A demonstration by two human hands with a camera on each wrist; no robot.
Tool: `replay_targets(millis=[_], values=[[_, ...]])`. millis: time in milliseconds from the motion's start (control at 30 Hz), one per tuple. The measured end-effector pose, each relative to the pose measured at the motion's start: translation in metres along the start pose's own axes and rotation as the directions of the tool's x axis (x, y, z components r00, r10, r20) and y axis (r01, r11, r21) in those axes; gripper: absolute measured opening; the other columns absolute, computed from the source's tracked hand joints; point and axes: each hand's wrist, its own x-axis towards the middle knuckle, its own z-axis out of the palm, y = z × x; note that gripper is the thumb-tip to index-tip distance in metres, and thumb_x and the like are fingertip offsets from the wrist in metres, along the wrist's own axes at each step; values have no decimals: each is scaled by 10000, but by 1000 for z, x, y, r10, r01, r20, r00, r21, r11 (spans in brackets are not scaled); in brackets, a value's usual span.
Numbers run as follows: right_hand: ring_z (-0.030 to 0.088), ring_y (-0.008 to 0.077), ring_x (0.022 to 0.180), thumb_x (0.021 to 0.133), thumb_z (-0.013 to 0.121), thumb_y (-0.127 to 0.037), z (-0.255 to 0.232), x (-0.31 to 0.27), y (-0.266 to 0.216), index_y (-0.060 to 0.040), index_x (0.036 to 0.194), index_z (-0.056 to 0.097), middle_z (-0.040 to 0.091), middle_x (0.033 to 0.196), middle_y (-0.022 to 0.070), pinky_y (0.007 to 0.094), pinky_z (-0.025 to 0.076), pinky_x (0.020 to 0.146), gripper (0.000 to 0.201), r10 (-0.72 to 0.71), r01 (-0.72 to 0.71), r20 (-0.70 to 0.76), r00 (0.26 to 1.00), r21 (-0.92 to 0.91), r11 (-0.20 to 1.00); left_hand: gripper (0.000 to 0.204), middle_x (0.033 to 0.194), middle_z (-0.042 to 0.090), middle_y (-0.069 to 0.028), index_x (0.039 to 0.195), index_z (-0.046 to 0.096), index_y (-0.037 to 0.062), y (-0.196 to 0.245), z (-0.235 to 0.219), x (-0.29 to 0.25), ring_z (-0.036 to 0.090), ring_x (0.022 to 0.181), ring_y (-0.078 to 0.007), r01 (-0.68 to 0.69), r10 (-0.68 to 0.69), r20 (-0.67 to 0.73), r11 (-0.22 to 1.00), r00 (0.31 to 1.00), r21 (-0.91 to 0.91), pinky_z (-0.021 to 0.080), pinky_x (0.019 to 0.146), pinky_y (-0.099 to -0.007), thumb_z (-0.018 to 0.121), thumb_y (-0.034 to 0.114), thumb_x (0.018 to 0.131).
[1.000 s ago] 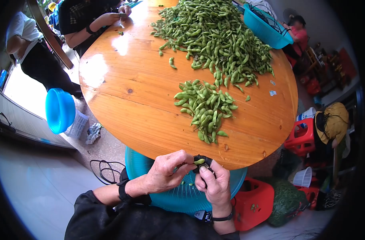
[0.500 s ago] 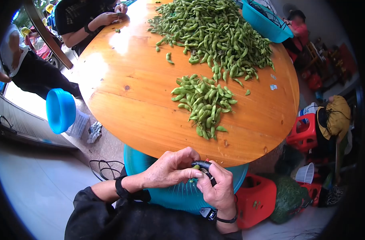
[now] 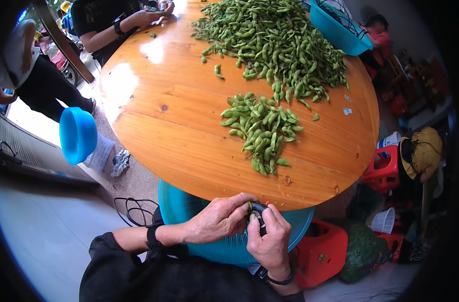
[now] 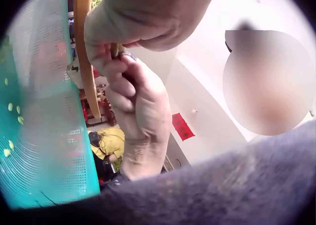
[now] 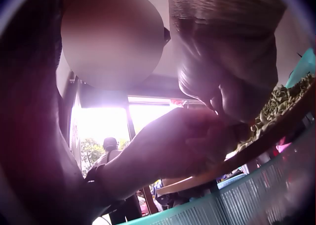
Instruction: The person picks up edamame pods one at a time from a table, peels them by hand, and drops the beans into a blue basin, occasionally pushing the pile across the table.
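Observation:
Over the front edge of the wooden table, my left hand (image 3: 217, 220) pinches a green soybean pod (image 3: 249, 207), mostly hidden by the fingers. My right hand (image 3: 270, 240) grips a small black tool (image 3: 259, 208) with a curved body and a bit of red at its end. The pod's end meets the tool, and the two hands' fingertips are close together. Below them is a turquoise mesh basket (image 3: 176, 199), with several shelled beans (image 4: 18, 109) in it in the left wrist view. A small heap of pods (image 3: 262, 132) lies on the table ahead.
A large pod pile (image 3: 279, 43) covers the back of the round table (image 3: 164, 136), beside a turquoise basin (image 3: 340, 30). At the right are red stools (image 3: 320, 251) and a green mesh sack (image 3: 363, 249). Blue basins (image 3: 77, 136) stand at the left. Another person's hands (image 3: 146, 17) work across the table.
Pod and tool have shifted and turned between my hands, and less of the pod shows. The person across the table has moved their hands, and the standing person at the left has shifted.

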Motion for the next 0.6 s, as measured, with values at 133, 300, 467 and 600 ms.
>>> replay_targets(millis=[133, 300, 467, 600], values=[[610, 429, 739, 825, 594, -6, 16, -3, -8, 43, 896, 582, 585, 843, 230, 454, 503, 654, 87, -29, 13, -129, 991, -124, 992, 294, 866, 603, -75, 1259, 514, -4, -14, 21, 5, 570, 778, -114, -52, 46, -184, 998, 982, -25, 497, 708, -274, 342, 75, 1034], [607, 437, 747, 817, 606, -5, 15, -4, -6, 46, 889, 577, 580, 859, 239, 460, 502, 651, 92, -53, 15, -187, 981, -199, 980, 338, 1039, 601, -66, 1298, 503, 8, -20, 31, 8, 556, 928, -124, -147, 118, -236, 983, 964, -112, 485, 846, -280, 355, 30, 996], [629, 415, 741, 829, 601, -5, 6, -7, 3, 55, 946, 607, 600, 879, 232, 451, 531, 668, 131, -113, 82, -175, 978, -176, 981, 360, 1046, 583, -39, 1322, 502, 14, -20, 15, 8, 536, 897, -89, 77, -66, 41, 914, 997, -399, 475, 817, -252, 393, 68, 983], [633, 382, 721, 857, 579, -51, -24, -11, 14, 69, 982, 613, 608, 872, 218, 421, 518, 634, 177, 2, -30, -251, 968, -109, 994, 352, 965, 614, -48, 1292, 544, 3, -13, 1, 7, 580, 795, -131, 58, -43, 254, 997, 966, -54, 507, 763, -297, 446, 17, 955]])
